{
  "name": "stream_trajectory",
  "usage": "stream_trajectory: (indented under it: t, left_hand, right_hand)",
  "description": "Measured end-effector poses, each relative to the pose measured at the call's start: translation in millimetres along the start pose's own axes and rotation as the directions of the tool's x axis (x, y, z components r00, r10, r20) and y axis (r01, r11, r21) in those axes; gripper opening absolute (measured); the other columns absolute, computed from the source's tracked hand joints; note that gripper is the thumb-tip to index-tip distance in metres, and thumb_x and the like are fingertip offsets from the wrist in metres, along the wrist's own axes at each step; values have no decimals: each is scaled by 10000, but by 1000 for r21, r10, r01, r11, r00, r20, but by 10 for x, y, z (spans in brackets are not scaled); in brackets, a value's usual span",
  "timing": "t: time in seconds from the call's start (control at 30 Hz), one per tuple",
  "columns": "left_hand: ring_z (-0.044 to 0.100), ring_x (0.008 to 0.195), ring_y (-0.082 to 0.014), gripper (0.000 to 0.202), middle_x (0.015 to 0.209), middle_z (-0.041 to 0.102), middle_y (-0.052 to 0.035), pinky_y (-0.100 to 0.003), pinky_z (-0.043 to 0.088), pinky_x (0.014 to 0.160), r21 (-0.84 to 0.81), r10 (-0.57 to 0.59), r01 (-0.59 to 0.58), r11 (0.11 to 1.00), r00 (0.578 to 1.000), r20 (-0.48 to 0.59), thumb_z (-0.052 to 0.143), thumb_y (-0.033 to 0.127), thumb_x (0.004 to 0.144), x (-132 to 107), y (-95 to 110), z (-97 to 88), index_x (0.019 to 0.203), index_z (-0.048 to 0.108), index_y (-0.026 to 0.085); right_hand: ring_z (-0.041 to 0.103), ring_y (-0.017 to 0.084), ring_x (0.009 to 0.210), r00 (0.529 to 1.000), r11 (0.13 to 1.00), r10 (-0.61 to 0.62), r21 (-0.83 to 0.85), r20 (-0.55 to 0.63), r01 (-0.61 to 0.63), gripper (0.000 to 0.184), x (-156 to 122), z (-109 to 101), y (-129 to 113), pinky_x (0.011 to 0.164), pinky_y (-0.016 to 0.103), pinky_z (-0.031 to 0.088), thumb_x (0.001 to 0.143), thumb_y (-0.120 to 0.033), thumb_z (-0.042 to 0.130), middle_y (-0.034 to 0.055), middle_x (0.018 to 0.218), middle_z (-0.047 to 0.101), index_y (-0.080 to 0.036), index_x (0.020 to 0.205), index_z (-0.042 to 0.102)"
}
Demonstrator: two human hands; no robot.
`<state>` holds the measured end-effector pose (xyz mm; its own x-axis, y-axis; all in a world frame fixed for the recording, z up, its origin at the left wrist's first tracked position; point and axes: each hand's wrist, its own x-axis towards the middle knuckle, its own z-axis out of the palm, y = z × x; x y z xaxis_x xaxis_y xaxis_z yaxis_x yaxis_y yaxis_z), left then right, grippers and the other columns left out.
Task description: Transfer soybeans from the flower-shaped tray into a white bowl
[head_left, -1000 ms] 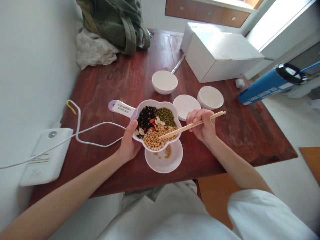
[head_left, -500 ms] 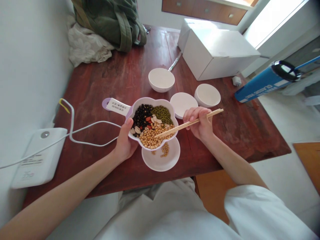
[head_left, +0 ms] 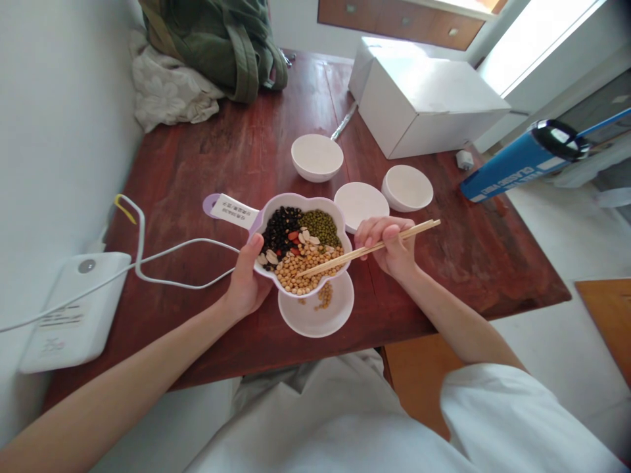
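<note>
My left hand (head_left: pixel 246 279) grips the lower left rim of a white and purple flower-shaped bowl (head_left: pixel 282 198) with a handle pointing left. In it lie black beans (head_left: pixel 280 228), mung beans (head_left: pixel 320 225), soybeans (head_left: pixel 300 268), some peanuts (head_left: pixel 270 257) and a few red pieces (head_left: pixel 294 236). A pair of wooden chopsticks (head_left: pixel 365 249) is pinched in my right hand (head_left: pixel 392 249), tips down among the soybeans. Whether the tips hold a bean I cannot tell. Partly hidden beneath the bowl, a white dish (head_left: pixel 315 323) on the table holds several soybeans (head_left: pixel 324 297).
Two small white bowls (head_left: pixel 317 157) (head_left: pixel 407 188) and a flat white dish (head_left: pixel 361 205) stand beyond my hands. Farther back are a white box (head_left: pixel 424 98) and a green bag (head_left: pixel 221 46). A blue bottle (head_left: pixel 522 164) is at right; a white device (head_left: pixel 79 309) and cable (head_left: pixel 187 287) lie left.
My right hand has shifted slightly left and down, and the chopstick tips sit a little farther into the soybeans. The left hand and bowl stay nearly still.
</note>
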<state>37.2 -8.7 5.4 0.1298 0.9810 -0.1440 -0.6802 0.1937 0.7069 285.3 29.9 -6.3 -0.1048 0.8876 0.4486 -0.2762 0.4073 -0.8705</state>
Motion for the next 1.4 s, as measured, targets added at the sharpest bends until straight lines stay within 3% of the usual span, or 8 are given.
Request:
stream_trajectory:
  t: [0.27,0.53,0.63,0.77,0.87,1.07,1.4]
  left_hand:
    - [588,1542,-423,448,1259,862,-66,-598,452,1329,28,-32,32,999,999,0,886,619,842,-1,-4,-26,1049,848,223]
    - [561,1564,-436,521,1341,837,-76,-588,476,1313,57,-62,61,996,998,1,835,649,871,-11,-16,-76,1156,834,213]
    - [556,1571,-429,503,1367,827,-78,-599,472,1313,74,-53,55,996,998,-32,811,636,885,-28,-10,-57,1164,831,217]
    - [564,1563,-430,535,1387,818,-94,-610,465,1314,97,-56,61,993,997,-53,789,638,897,-38,-2,-43,1218,819,211]
    - [576,1553,-430,534,1390,816,-98,-604,468,1311,88,-67,71,994,997,-45,783,632,907,-34,-3,-47,1235,817,212]
    - [566,1564,-425,510,1373,824,-85,-600,491,1294,55,-44,46,997,998,-35,791,594,908,-27,-12,-32,1273,813,238]
    - [584,1546,-435,513,1388,816,-110,-597,486,1298,50,-52,52,997,999,-14,803,614,899,-27,-25,-46,1226,822,219]
  right_hand:
    - [599,149,470,998,998,-63,-12,-29,63,565,83,-34,-103,452,271,472,1024,-654,716,19,529,637,-229,654,765]
    - [580,149,424,976,977,-210,-47,-54,208,544,230,-247,-313,399,274,427,1045,-585,723,10,509,622,-228,635,723]
    - [591,168,414,968,966,-252,-66,-8,251,548,269,-300,-363,395,296,431,1044,-564,733,26,495,630,-218,618,724]
    - [640,203,450,955,946,-289,-137,62,295,563,270,-335,-416,478,341,523,1011,-604,759,38,471,624,-221,598,754]
    - [677,235,499,958,937,-270,-203,94,284,562,248,-357,-495,522,376,560,984,-647,767,58,487,642,-235,603,784]
    - [707,232,554,963,935,-161,-280,216,219,506,241,-305,-649,501,348,525,960,-637,800,82,572,706,-237,650,825]
    - [693,188,529,955,967,-86,-206,285,149,488,211,-24,-518,493,298,515,1030,-564,745,60,600,728,-210,704,832]
